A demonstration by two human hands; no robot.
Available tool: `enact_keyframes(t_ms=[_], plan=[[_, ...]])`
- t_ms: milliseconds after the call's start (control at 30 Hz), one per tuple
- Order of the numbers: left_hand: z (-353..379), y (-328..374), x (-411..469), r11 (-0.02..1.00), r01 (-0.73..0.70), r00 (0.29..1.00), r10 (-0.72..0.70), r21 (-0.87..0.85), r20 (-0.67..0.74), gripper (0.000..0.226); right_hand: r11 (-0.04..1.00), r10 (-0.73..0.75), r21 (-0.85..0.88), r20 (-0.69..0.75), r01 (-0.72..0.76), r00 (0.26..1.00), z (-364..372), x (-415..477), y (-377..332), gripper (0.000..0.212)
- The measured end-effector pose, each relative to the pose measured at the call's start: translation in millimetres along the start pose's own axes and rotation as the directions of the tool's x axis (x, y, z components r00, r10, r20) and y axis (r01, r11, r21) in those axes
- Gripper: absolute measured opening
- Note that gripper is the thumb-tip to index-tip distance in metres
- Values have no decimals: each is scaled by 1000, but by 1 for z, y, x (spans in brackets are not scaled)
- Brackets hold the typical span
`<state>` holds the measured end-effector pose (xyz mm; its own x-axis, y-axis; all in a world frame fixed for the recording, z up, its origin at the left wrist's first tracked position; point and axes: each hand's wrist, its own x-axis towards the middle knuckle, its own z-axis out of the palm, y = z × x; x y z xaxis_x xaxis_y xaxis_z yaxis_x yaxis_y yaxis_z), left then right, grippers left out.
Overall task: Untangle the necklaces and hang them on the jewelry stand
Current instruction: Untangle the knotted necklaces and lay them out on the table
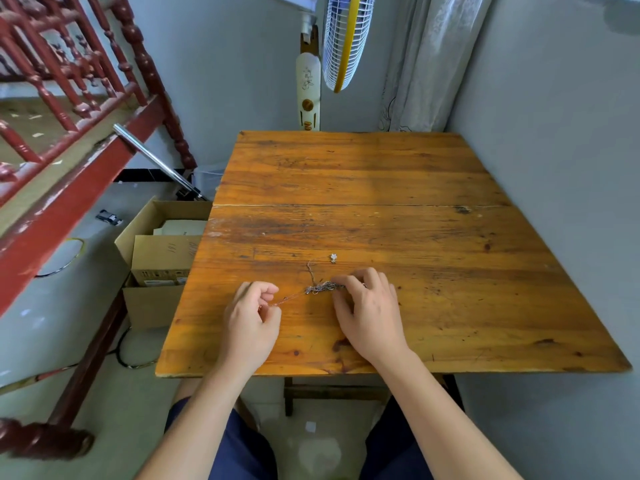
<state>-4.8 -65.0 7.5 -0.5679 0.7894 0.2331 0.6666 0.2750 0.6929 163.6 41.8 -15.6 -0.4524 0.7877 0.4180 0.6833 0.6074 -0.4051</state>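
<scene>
A tangled bunch of thin chain necklaces (317,287) lies on the wooden table (381,188) near its front edge. My left hand (251,323) pinches a reddish chain strand that runs up and right into the tangle. My right hand (369,306) rests on the table with its fingertips pressing the right end of the tangle. One loose strand points away from the knot toward the far side. A small silver pendant (333,257) lies apart, just beyond the tangle. No jewelry stand is in view.
An open cardboard box (159,251) stands on the floor at the table's left edge. A red wooden bed frame (69,98) fills the left side. A standing fan (332,46) is behind the table, and a wall runs along the right.
</scene>
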Motion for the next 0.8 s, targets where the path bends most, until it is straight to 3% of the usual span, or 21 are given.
enact_keyframes(t_ms=[133,333,533,800], plan=[[4,-2,-2,993,-99,995,97,67,34,22,998,-64,-1,69,64,996,2,-2,-6,32],[8,-4,-5,959,-221,975,210,177,79,16,999,-12,44,55,9,998,1,-9,-1,19],[8,-4,-4,962,-225,974,217,157,68,11,983,115,144,5,-115,993,3,-12,0,14],[3,-7,-1,994,-107,992,109,23,-68,9,975,222,31,-126,-219,967,4,-15,2,10]])
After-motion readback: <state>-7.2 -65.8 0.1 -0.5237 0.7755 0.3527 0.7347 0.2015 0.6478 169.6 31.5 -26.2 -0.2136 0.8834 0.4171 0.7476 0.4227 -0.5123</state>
